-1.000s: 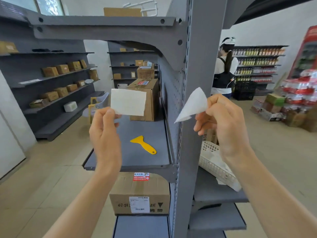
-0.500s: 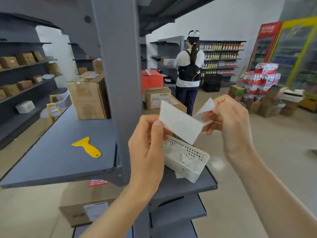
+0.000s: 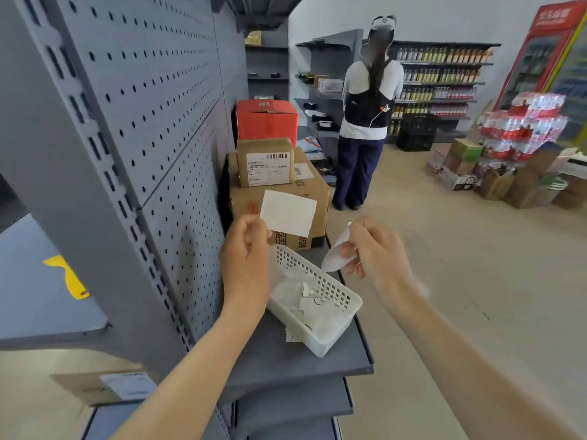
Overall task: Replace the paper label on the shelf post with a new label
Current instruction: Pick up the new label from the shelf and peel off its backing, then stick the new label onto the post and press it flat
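My left hand (image 3: 246, 265) pinches a flat white rectangular label (image 3: 288, 213) by its lower left corner and holds it upright above the shelf. My right hand (image 3: 371, 252) grips a curled white paper strip (image 3: 334, 256), which hangs just above the far end of a white perforated basket (image 3: 333, 315). The basket holds crumpled white paper scraps. The grey shelf post (image 3: 79, 198) with its slotted edge rises at the left, beside the pegboard panel (image 3: 165, 115).
Stacked cardboard boxes (image 3: 279, 198) and a red box (image 3: 266, 120) stand behind the basket on the grey shelf (image 3: 317, 363). A yellow scraper (image 3: 68, 276) lies on the shelf left of the post. A person (image 3: 365, 115) stands in the aisle, back turned. Drink packs (image 3: 521, 125) are stacked at right.
The view has swung right, from the post's left side to the basket side. Both hands came down over the basket; my right hand lowered the curled strip toward it.
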`<state>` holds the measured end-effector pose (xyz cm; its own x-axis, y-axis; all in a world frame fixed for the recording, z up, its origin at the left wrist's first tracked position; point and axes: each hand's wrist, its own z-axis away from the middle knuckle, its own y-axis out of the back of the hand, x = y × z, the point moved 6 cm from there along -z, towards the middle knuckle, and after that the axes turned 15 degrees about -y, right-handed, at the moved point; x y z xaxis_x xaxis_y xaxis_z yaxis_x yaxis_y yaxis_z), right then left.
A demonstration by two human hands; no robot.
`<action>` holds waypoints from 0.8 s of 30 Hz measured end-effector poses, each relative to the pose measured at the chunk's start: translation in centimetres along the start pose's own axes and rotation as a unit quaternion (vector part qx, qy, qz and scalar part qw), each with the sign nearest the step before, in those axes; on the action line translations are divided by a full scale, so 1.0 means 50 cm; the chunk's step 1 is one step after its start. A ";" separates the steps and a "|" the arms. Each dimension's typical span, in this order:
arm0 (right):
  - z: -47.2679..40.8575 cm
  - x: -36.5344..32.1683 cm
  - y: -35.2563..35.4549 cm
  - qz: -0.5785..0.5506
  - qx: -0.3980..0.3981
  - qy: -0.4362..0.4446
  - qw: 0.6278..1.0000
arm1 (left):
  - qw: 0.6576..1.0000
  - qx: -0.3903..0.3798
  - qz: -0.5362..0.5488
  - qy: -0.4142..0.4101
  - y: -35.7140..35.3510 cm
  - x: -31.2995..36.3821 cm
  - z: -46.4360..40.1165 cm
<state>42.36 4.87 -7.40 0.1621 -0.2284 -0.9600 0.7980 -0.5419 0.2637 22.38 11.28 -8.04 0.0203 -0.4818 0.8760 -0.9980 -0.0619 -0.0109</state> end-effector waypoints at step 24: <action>-0.059 -0.018 -0.082 0.057 -0.020 -0.090 0.994 | 0.976 -0.013 -0.168 -0.138 0.028 -0.005 -0.050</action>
<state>40.64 9.70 -7.89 0.1484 -0.4295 -0.8908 0.8039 -0.4723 0.3616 20.81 13.49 -7.07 0.3589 -0.6545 0.6654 -0.9332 -0.2371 0.2702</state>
